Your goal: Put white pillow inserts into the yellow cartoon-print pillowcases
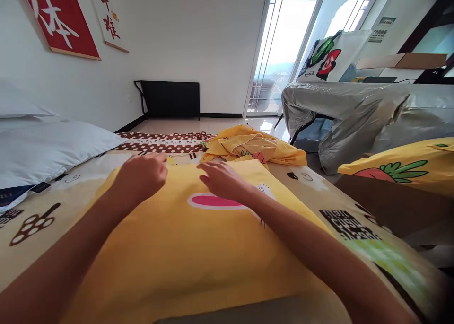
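A yellow pillowcase [198, 248] with a pink oval print lies flat on the bed in front of me. My left hand [142, 175] rests on its far left edge with the fingers curled, pinching the fabric. My right hand [222, 179] lies on the far edge near the middle, fingers stretched out flat on the cloth. Just beyond both hands sits a crumpled yellow cloth [251, 146] with a carrot print.
White pillows [46, 149] lie at the left on the patterned bedsheet [340, 210]. A brown dotted cloth [159, 142] lies at the bed's far end. A table under a silver cover [354, 106] stands at the right, and another yellow carrot-print cloth [407, 165] lies at the right.
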Action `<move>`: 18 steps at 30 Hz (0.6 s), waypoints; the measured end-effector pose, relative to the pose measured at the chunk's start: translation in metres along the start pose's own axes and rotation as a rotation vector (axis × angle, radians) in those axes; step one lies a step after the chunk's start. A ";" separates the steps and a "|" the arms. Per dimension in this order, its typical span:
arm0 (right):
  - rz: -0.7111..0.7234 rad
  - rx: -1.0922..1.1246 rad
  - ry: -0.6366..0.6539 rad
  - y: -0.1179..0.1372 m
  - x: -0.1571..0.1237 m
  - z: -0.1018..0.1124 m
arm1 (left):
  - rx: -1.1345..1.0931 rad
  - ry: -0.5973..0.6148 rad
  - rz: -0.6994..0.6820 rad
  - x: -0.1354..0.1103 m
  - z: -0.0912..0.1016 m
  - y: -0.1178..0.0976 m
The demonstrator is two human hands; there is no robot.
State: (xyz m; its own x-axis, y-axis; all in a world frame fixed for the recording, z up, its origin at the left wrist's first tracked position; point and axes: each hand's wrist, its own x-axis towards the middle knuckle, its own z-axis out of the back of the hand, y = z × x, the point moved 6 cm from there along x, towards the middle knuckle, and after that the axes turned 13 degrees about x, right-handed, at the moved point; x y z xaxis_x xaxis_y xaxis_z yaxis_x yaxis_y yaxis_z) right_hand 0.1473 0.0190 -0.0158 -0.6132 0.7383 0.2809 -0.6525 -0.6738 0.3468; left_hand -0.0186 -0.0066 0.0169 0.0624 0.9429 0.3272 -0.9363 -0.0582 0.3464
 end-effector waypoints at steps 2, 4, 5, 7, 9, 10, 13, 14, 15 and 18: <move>0.016 -0.006 0.044 0.014 0.039 -0.018 | 0.059 -0.001 -0.083 0.035 0.007 -0.034; -0.033 -0.008 0.051 0.005 0.061 -0.032 | 0.044 0.050 -0.101 0.058 -0.008 -0.049; -0.061 -0.005 0.053 -0.006 0.065 -0.038 | 0.021 0.088 -0.100 0.064 -0.023 -0.050; -0.081 0.022 0.076 -0.034 0.063 -0.049 | -0.033 0.173 -0.104 0.069 -0.063 -0.046; -0.079 0.105 0.090 -0.064 0.052 -0.054 | -0.109 0.263 -0.134 0.067 -0.105 -0.038; -0.086 0.152 0.088 -0.079 0.046 -0.053 | -0.165 0.291 -0.141 0.065 -0.122 -0.033; -0.149 0.226 0.075 -0.122 0.031 -0.044 | -0.317 0.361 -0.100 0.067 -0.157 -0.011; -0.171 0.228 0.081 -0.134 0.028 -0.041 | -0.342 0.390 -0.077 0.070 -0.165 -0.002; -0.184 0.232 0.095 -0.144 0.026 -0.039 | -0.357 0.423 -0.054 0.073 -0.174 0.007; -0.243 0.247 0.129 -0.174 0.022 -0.036 | -0.429 0.546 0.018 0.081 -0.201 0.035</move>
State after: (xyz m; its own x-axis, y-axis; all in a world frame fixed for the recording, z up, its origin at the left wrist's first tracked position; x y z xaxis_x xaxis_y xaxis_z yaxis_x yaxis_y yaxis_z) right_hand 0.2311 0.1517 -0.1019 -0.5148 0.8556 0.0535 -0.6687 -0.4399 0.5995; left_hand -0.1155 0.1336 -0.1214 -0.0321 0.9795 -0.1987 -0.9965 -0.0468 -0.0696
